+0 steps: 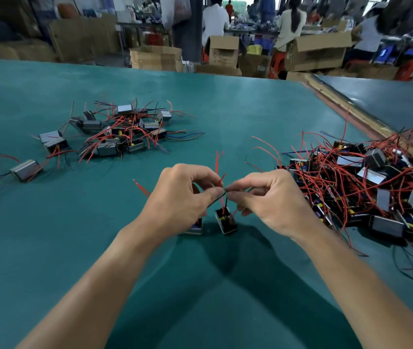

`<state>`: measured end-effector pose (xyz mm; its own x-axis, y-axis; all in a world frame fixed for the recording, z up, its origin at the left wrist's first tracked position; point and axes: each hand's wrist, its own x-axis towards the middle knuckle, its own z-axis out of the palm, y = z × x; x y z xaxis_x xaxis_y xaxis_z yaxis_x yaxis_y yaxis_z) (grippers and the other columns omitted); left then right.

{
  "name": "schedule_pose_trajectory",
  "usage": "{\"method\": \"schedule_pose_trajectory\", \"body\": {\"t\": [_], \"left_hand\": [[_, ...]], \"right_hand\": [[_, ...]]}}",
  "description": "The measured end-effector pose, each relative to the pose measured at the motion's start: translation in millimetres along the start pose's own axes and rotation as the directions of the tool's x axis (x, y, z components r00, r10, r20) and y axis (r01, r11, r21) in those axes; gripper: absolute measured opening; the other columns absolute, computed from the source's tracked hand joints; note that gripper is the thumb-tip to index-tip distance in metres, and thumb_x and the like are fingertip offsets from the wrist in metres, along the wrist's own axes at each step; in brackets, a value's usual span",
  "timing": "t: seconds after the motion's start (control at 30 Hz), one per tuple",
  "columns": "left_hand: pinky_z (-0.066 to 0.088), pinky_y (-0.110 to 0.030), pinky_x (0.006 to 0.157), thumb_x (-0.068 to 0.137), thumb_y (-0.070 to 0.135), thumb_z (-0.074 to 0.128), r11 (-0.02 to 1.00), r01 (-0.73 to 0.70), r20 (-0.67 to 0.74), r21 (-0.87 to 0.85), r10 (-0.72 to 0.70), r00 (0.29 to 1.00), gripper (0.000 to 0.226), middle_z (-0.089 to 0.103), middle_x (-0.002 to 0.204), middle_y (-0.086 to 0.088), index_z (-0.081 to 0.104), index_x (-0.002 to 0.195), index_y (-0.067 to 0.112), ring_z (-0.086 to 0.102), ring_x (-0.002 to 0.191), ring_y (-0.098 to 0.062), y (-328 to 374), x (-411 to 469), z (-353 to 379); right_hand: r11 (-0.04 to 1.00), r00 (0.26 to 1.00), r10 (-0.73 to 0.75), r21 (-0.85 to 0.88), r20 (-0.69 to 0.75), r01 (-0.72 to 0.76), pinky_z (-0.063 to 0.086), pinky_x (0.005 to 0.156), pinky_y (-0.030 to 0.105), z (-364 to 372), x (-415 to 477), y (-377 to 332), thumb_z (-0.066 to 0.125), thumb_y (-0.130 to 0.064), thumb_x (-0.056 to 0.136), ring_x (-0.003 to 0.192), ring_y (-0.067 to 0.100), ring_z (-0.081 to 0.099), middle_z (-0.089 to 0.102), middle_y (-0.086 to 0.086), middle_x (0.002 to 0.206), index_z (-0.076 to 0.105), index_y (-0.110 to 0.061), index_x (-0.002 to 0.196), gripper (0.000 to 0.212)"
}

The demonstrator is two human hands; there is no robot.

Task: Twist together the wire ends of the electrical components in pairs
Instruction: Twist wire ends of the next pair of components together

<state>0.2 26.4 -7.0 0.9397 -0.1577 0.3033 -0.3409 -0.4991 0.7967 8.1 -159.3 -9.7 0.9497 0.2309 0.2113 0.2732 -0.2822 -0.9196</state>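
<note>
Nearest the camera, two bare forearms reach out over the green bench (61,235) and meet in the middle. The left grip (182,195) and the right grip (268,197) each pinch the wire ends (221,195) between thumb and forefinger, fingertips almost touching, with a thin black lead running across the gap and red leads fanning up above it. Just below stand the two components being joined. One component (226,222) is in plain sight under the pinch and the second component (196,226) is half hidden beneath the left palm.

The step in hand looks like the twist itself. To do it well, one grip should hold the leads steady just behind the bare tips while the other rolls them. The two ends need to lie side by side and level so that both wrap, and the stray red leads must stay out of the twist. Whether the tips are already crossed cannot be told.

Farther right lies a dense tangled heap (366,182), probably unjoined stock. Farther left is a looser pile (122,133), and a lone unit (25,170) sits at its near-left side. Beyond the bench are cardboard boxes (155,57) and seated workers, blurred.
</note>
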Motion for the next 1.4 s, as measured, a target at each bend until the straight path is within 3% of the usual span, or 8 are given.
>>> {"method": "schedule_pose_trajectory", "body": {"t": [0.1, 0.33, 0.43, 0.57, 0.7, 0.8, 0.9, 1.4], "left_hand": [[0.047, -0.028, 0.048, 0.085, 0.016, 0.074, 0.998, 0.004, 0.040, -0.062, -0.001, 0.999, 0.015, 0.065, 0.064, 0.007, 0.069, 0.078, 0.027, 0.059, 0.045, -0.020, -1, 0, 2], [0.044, -0.032, 0.050, 0.087, 0.016, 0.072, 0.988, -0.005, 0.095, -0.155, 0.020, 0.995, 0.012, 0.062, 0.061, 0.006, 0.066, 0.078, 0.022, 0.053, 0.047, -0.018, 1, 0, 6], [0.044, -0.030, 0.050, 0.086, 0.015, 0.073, 0.993, -0.006, 0.112, -0.119, 0.020, 0.993, 0.012, 0.063, 0.063, 0.007, 0.068, 0.078, 0.023, 0.054, 0.047, -0.017, 1, -2, 8], [0.042, -0.027, 0.049, 0.087, 0.017, 0.072, 1.000, -0.005, 0.072, -0.031, 0.007, 0.997, 0.012, 0.062, 0.060, 0.009, 0.070, 0.076, 0.023, 0.053, 0.047, -0.016, -1, 1, 6], [0.031, -0.015, 0.043, 0.090, 0.019, 0.069, 0.999, -0.012, 0.072, 0.045, 0.009, 0.997, 0.013, 0.052, 0.045, 0.020, 0.076, 0.080, 0.023, 0.036, 0.039, -0.002, 3, -2, 5], [0.022, -0.008, 0.038, 0.092, 0.018, 0.066, 0.997, -0.019, 0.105, 0.074, 0.011, 0.994, 0.015, 0.046, 0.039, 0.022, 0.079, 0.087, 0.023, 0.033, 0.034, -0.003, 5, -5, 5], [0.024, -0.007, 0.038, 0.093, 0.016, 0.065, 0.996, -0.009, 0.116, 0.089, -0.001, 0.993, 0.015, 0.045, 0.038, 0.025, 0.079, 0.090, 0.020, 0.039, 0.035, 0.002, 6, -5, 4], [0.022, -0.021, 0.046, 0.089, 0.033, 0.068, 0.980, -0.095, 0.143, 0.172, 0.070, 0.987, 0.025, 0.034, 0.049, 0.003, 0.071, 0.072, 0.016, 0.027, 0.050, -0.014, 9, -7, 10]], "right_hand": [[1.000, 1.000, -0.025, 0.002, -0.018, 0.025, 0.052, 0.052, 0.020, 0, -1, 0, 0.080, -0.006, 0.079, 0.048, 0.008, 0.060, 0.071, 0.001, 0.059, 0.079, -0.033, 0.070, 0.029], [0.998, 0.998, -0.054, -0.043, -0.045, 0.052, 0.053, 0.052, 0.026, -6, 1, 3, 0.080, -0.006, 0.080, 0.048, 0.009, 0.058, 0.068, 0.004, 0.058, 0.076, -0.021, 0.072, 0.017], [0.999, 0.998, -0.042, -0.034, -0.050, 0.040, 0.054, 0.053, 0.031, -6, 0, 3, 0.079, -0.006, 0.080, 0.049, 0.012, 0.059, 0.069, 0.005, 0.059, 0.076, -0.019, 0.073, 0.015], [0.998, 0.999, -0.025, 0.062, -0.043, 0.028, 0.053, 0.051, 0.023, -6, 2, 2, 0.079, -0.004, 0.080, 0.049, 0.010, 0.059, 0.069, 0.001, 0.059, 0.076, -0.014, 0.075, 0.011], [0.987, 1.000, -0.009, 0.160, 0.001, 0.009, 0.053, 0.052, 0.021, -5, 0, -2, 0.079, -0.002, 0.079, 0.052, 0.011, 0.063, 0.071, 0.005, 0.063, 0.075, -0.015, 0.071, 0.015], [0.989, 1.000, -0.026, 0.143, 0.006, 0.024, 0.054, 0.053, 0.022, -5, -1, -2, 0.079, -0.002, 0.079, 0.053, 0.011, 0.062, 0.070, 0.005, 0.061, 0.076, -0.018, 0.069, 0.019], [0.995, 0.998, -0.048, 0.083, -0.034, 0.051, 0.053, 0.054, 0.022, -8, -1, 0, 0.081, -0.007, 0.079, 0.052, 0.011, 0.062, 0.069, 0.005, 0.058, 0.076, -0.022, 0.070, 0.018], [0.985, 0.996, -0.082, 0.152, -0.028, 0.085, 0.056, 0.058, 0.022, -4, 1, 1, 0.075, 0.005, 0.081, 0.057, 0.015, 0.069, 0.072, 0.003, 0.063, 0.073, -0.019, 0.067, 0.028]]}}
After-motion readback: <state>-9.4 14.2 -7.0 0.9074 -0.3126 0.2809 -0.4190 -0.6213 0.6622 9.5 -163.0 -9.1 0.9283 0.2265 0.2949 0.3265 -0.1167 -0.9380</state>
